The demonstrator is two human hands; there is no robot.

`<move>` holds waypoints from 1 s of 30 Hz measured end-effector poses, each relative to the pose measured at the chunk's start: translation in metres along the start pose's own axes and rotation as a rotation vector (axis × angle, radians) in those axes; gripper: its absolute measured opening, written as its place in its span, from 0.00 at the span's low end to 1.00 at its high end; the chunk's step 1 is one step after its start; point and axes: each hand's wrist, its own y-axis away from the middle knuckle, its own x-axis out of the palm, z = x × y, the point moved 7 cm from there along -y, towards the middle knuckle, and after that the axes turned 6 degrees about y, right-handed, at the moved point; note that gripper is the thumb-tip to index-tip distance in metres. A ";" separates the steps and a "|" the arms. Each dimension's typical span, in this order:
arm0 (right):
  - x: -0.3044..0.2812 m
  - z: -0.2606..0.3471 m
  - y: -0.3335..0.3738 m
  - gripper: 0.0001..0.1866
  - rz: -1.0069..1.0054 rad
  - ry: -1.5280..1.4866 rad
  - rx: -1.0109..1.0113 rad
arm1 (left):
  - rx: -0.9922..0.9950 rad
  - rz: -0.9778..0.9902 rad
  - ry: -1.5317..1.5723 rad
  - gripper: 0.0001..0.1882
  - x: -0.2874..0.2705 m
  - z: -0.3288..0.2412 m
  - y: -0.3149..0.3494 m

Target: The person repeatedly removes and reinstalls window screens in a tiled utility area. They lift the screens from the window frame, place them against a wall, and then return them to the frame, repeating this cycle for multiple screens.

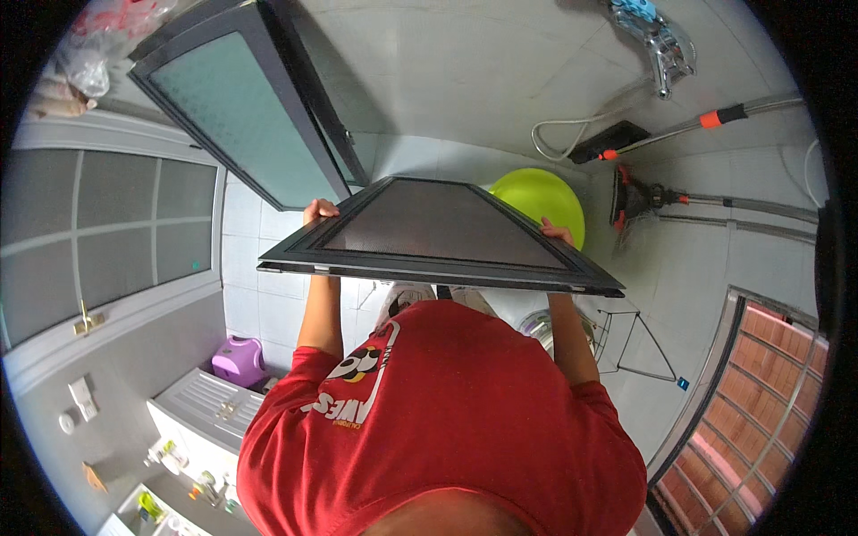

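In front of my body I hold a dark-framed window screen (438, 223) with a fine grey mesh, tilted with its near edge raised toward me. My left hand (320, 211) grips its left side, fingers curled over the frame. On the opposite side my right hand (556, 232) is closed round the frame in the same way. Both forearms pass beneath the panel, so the palms are hidden. Partly covered by the screen's right side, a lime-green basin (536, 192) sits on the floor.
Dark-framed frosted glass panels (241, 116) lean at the back left, close to the screen. Long-handled cleaning tools (661, 198) and a chrome faucet (663, 55) are at the right. A wire rack (636, 344), a purple stool (239, 360) and a white door (107, 232) surround me.
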 end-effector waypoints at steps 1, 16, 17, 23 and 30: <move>-0.001 -0.002 -0.001 0.10 -0.014 0.019 -0.021 | -0.070 -0.022 0.033 0.18 -0.003 0.008 -0.012; 0.005 -0.060 -0.118 0.10 -0.206 0.190 0.439 | -0.330 -0.186 0.076 0.10 0.032 0.056 -0.151; 0.006 -0.060 -0.135 0.11 -0.222 0.141 0.460 | -0.255 -0.095 -0.007 0.17 0.040 0.056 -0.166; 0.031 -0.025 -0.210 0.14 -0.371 0.146 0.579 | -0.211 -0.019 -0.132 0.26 0.089 0.054 -0.225; 0.025 -0.046 -0.261 0.21 -0.358 0.417 0.518 | -0.183 0.075 -0.420 0.26 0.102 0.069 -0.272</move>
